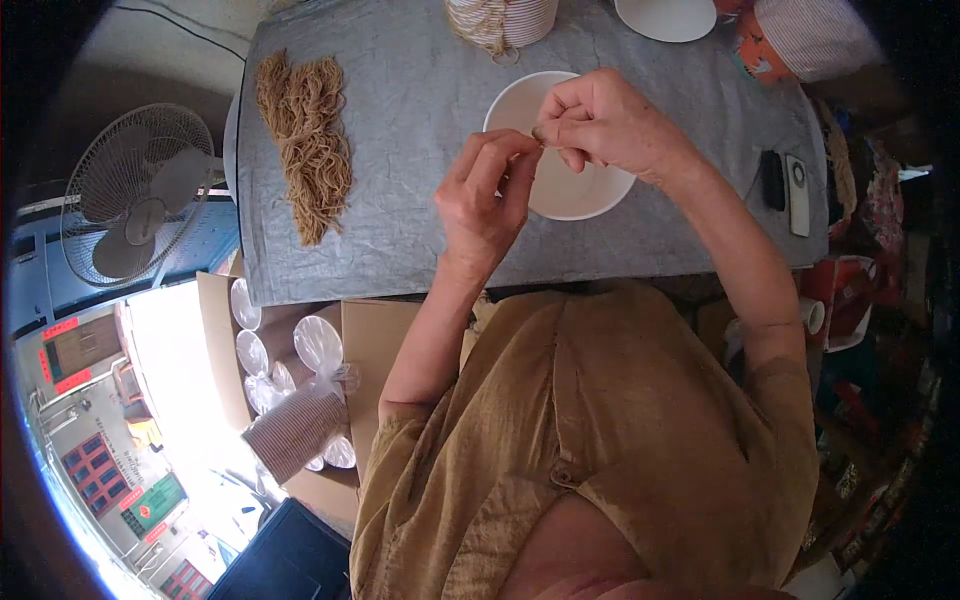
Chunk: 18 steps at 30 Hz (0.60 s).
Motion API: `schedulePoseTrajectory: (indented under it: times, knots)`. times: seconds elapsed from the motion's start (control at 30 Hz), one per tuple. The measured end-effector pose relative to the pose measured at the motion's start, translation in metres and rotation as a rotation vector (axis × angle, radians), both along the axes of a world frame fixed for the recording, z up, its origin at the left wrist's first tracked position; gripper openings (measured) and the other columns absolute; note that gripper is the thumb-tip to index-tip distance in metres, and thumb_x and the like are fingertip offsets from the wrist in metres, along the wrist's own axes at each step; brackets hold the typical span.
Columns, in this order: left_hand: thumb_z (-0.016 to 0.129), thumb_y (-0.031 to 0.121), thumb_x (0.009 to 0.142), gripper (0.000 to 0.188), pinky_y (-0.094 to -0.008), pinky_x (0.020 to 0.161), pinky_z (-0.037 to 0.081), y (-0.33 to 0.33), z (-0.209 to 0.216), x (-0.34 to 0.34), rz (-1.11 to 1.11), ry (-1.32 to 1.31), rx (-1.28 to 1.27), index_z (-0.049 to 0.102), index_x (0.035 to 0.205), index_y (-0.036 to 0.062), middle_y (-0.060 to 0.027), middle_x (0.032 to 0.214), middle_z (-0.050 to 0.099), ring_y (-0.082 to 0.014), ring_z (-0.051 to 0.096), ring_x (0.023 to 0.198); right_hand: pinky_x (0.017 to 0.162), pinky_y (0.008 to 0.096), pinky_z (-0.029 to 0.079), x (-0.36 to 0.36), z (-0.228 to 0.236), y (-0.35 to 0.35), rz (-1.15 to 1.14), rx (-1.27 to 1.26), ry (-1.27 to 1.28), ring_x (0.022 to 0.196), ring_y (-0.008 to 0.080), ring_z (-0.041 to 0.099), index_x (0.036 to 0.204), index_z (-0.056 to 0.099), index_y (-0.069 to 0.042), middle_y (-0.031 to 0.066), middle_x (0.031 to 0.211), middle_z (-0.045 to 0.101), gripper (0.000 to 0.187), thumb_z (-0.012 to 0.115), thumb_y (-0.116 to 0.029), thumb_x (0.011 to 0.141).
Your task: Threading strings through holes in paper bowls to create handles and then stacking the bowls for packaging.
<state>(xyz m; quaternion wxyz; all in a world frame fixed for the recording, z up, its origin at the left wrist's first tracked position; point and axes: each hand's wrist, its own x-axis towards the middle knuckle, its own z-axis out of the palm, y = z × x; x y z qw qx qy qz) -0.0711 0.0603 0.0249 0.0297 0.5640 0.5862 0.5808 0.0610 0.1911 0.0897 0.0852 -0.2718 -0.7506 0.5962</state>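
Observation:
Over a round white tub [585, 198] on the table, both of my hands meet fingertip to fingertip. My left hand [484, 195] is closed in a pinch at the tub's left rim. Above the tub, my right hand [612, 125] is also pinched, with its fingers curled. Something small shows between the fingertips, too little to name. To the left lies a loose bundle of brown twine strands [308, 150]. At the far edge stands a striped stack of tubs [517, 18], with more brown strands hanging over its side.
Grey cloth [400, 220] covers the table. A white container [668, 15] and another striped stack [815, 38] sit at the far right. A white handheld device [797, 195] lies beside a black one [772, 180]. Left are a fan [135, 205] and a cardboard box [375, 335] of wrapped stacks.

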Motion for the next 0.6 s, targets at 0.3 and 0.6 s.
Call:
schedulePoseTrajectory:
  times: [0.3,0.6]
  knots:
    - [0.069,0.01,0.093,0.015,-0.0186,0.047,0.039,-0.011,0.018,-0.01,-0.241,-0.816,-0.424,0.065,0.103,0.0001,-0.006,0.087,0.072,-0.0071,0.063,0.062,0.075,0.0238,0.048,0.019,-0.01,0.001,-0.033,0.306,0.234,0.083,0.0058,0.056,0.104,0.063,0.001,0.0,0.09,0.062,0.013,0.058,-0.008,0.096]
    - [0.073,0.012,0.09,0.012,-0.018,0.048,0.037,-0.004,0.014,-0.003,-0.323,-1.147,-0.45,0.071,0.1,0.0044,-0.005,0.09,0.074,-0.0053,0.06,0.06,0.065,0.025,0.048,0.034,-0.023,-0.027,-0.149,0.431,0.298,0.073,0.0101,0.058,0.095,0.063,-0.003,0.0021,0.085,0.061,0.014,0.072,-0.005,0.083]
